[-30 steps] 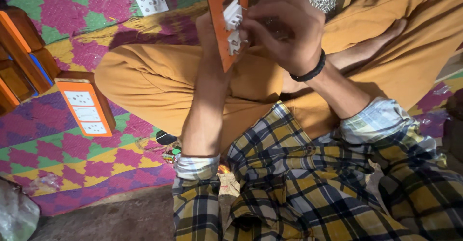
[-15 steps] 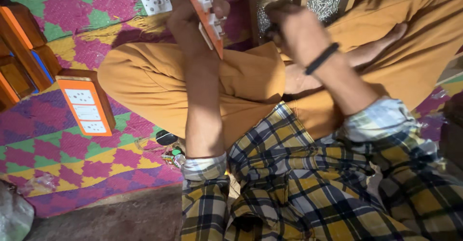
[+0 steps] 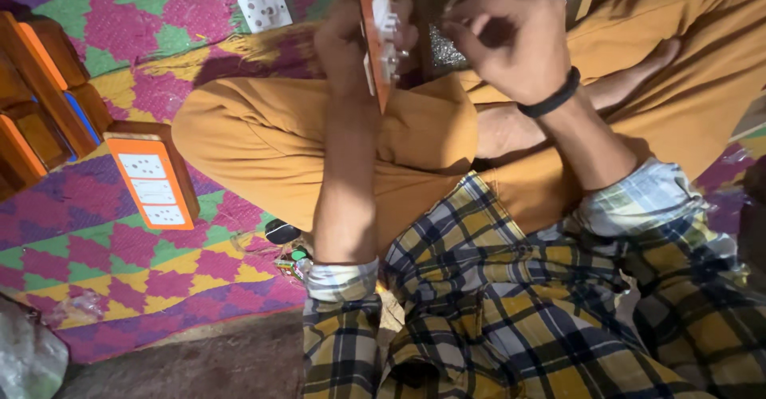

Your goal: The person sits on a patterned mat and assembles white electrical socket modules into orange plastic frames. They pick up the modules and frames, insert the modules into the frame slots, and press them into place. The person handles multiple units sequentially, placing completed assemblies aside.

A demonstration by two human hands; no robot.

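While the left hand (image 3: 345, 36) still grips the orange switch panel (image 3: 377, 32) edge-on, the right hand (image 3: 511, 36), fingers curled, has returned beside it.

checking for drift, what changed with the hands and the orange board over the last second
The right hand let go of the orange switch board, pulled away to the right, then returned close. The left hand kept holding the board, tilting it nearer upright. The finished board on the mat stayed put.

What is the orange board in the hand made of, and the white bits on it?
The orange panel held in the left hand looks like a thin, matt laminated board, perhaps wood: its edge is flat. The white sockets look like smooth, moulded plastic.
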